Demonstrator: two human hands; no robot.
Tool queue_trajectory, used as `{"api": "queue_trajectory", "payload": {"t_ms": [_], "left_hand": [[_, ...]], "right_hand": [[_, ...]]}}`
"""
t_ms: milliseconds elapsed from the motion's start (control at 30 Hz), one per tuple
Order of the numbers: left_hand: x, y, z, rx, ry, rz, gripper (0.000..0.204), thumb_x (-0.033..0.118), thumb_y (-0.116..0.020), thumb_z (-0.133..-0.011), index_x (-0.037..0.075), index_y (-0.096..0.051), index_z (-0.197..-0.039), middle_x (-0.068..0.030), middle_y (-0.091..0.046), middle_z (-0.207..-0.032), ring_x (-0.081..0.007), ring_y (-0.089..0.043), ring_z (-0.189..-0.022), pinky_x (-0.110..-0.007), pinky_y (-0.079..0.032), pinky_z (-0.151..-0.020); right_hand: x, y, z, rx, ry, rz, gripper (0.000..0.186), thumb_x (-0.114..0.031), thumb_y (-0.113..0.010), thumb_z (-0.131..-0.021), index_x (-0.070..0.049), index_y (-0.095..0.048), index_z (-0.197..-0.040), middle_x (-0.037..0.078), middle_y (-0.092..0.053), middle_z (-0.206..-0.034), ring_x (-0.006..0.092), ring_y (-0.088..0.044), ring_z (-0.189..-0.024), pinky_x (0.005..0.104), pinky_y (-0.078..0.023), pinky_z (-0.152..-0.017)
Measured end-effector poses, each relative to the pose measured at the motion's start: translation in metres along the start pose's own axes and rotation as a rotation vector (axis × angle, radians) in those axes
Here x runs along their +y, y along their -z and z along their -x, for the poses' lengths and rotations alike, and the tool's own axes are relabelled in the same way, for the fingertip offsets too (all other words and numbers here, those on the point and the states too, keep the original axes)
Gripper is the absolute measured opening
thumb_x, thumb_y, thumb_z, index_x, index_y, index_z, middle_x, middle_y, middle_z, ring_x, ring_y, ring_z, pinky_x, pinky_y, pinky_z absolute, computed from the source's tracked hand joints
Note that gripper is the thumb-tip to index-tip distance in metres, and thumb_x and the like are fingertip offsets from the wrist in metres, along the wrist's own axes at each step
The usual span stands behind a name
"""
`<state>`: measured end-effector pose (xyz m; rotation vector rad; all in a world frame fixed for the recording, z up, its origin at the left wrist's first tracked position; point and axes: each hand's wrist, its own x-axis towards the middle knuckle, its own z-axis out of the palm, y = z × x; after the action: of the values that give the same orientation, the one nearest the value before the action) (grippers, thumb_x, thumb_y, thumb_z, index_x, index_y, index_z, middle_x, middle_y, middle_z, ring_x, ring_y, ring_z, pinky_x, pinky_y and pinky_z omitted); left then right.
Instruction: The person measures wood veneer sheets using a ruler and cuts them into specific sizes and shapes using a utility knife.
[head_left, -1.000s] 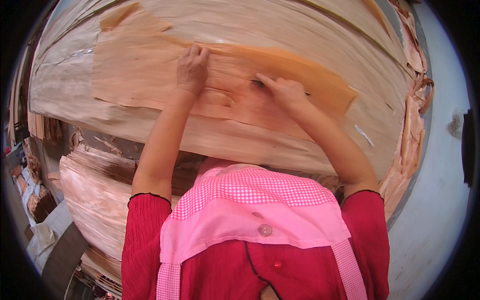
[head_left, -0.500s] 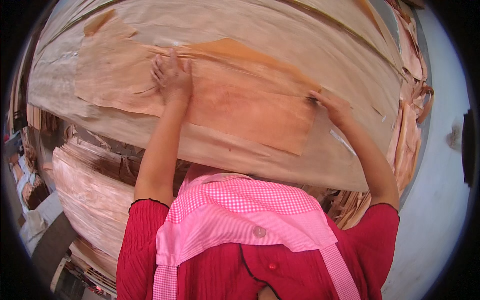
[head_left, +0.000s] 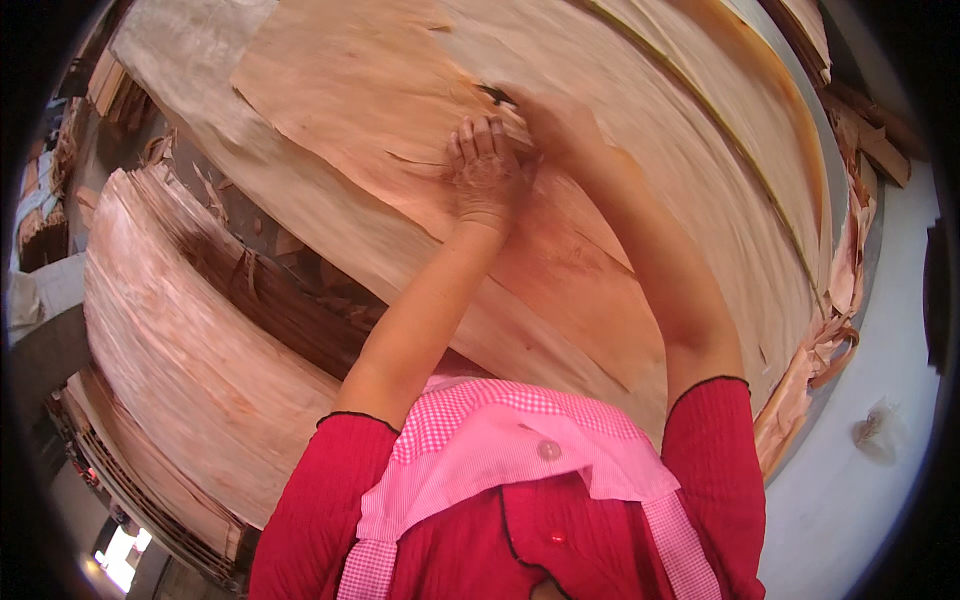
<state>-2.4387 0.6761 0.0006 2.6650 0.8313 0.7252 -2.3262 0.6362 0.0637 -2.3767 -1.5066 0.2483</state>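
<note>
My left hand (head_left: 488, 172) presses flat on a thin orange-tan wood veneer sheet (head_left: 590, 290), its fingers stretched out. Just beyond it, and partly overlapped by it, is my right hand (head_left: 552, 128), smeared by motion. Its fingers are closed on a small dark tool (head_left: 495, 93), whose exact kind does not show. The tool is at the far edge of the veneer sheet. Underneath lies a broad pale veneer sheet (head_left: 690, 200), and a short split runs through the orange-tan piece beside my left hand.
To the left, a thick stack of pinkish veneer (head_left: 190, 290) stands lower, with a dark gap between it and the work surface. Torn veneer scraps (head_left: 800, 390) hang at the right edge. Further right is a pale floor (head_left: 850, 500) with a small clump of litter (head_left: 878, 432).
My right hand has swept leftward and away along the sheet with the dark tool, up to my left hand. My left hand has shifted right in view, and the whole view has turned.
</note>
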Motion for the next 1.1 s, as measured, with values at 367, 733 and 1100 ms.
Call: {"api": "queue_trajectory", "payload": {"t_ms": [367,733,1100], "left_hand": [[-0.006,-0.006,0.003,-0.008,0.032,-0.069,0.072,0.043,-0.063,-0.069,-0.005,-0.039,-0.118,-0.0177,-0.038,-0.121,-0.0351,-0.034,-0.116,-0.05,-0.025,-0.098],[-0.011,-0.011,0.002,-0.059,-0.119,-0.463,0.061,0.048,-0.049,-0.08,0.007,-0.041,-0.124,-0.0117,-0.037,-0.132,-0.0345,-0.038,-0.115,-0.05,-0.032,-0.091],[0.004,-0.005,-0.002,-0.035,-0.408,-0.139,0.064,0.038,-0.052,-0.082,0.001,-0.033,-0.129,-0.0127,-0.034,-0.134,-0.0334,-0.029,-0.124,-0.048,-0.024,-0.099]], "right_hand": [[0.008,-0.011,0.028,0.027,-0.061,0.218,0.027,-0.021,-0.048,-0.081,-0.022,-0.053,-0.108,0.011,-0.062,-0.073,0.0286,-0.062,-0.068,0.0392,-0.048,-0.055],[-0.016,-0.023,0.042,0.144,-0.294,0.163,0.024,-0.013,-0.043,-0.082,-0.009,-0.052,-0.104,0.015,-0.062,-0.072,0.0285,-0.062,-0.067,0.0393,-0.049,-0.053],[0.042,-0.002,0.153,0.212,-0.329,0.251,0.019,-0.016,-0.046,-0.083,-0.019,-0.054,-0.1,0.01,-0.06,-0.065,0.026,-0.061,-0.063,0.0372,-0.046,-0.05]]}}
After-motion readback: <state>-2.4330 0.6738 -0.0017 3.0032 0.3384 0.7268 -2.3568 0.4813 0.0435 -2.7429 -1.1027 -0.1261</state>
